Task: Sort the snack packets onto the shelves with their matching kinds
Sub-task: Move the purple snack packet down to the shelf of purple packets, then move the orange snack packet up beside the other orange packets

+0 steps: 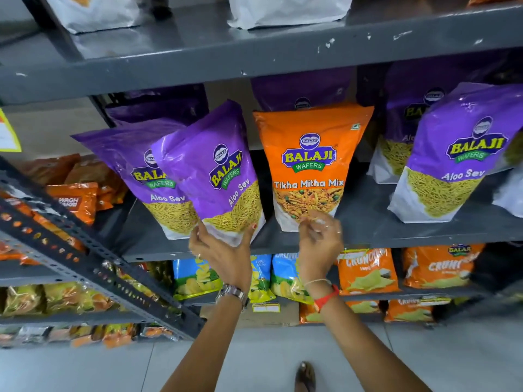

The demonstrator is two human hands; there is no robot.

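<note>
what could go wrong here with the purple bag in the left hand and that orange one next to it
1. The left hand grips the tilted purple Aloo Sev packet only at its bottom edge; it may flop over or slip.
2. It leans on another Aloo Sev packet, which could topple.
3. The right hand, blurred, may nudge the orange Tikha Mitha Mix packet off the shelf edge.

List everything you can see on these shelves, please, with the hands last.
Aloo Sev packets: several, purple, middle shelf; one tilted, held at its base.
Tikha Mitha Mix packet: one, orange, middle shelf, among the purple ones.
White bags: two, top shelf.
Crunchy chip packets: several, orange, lower shelf, right.
Blue chip packets: a few, lower shelf, centre.
Shelf rack: grey metal.
Left hand: grip on the tilted purple packet.
Right hand: fingers at the orange packet's base; grip unclear.
</note>
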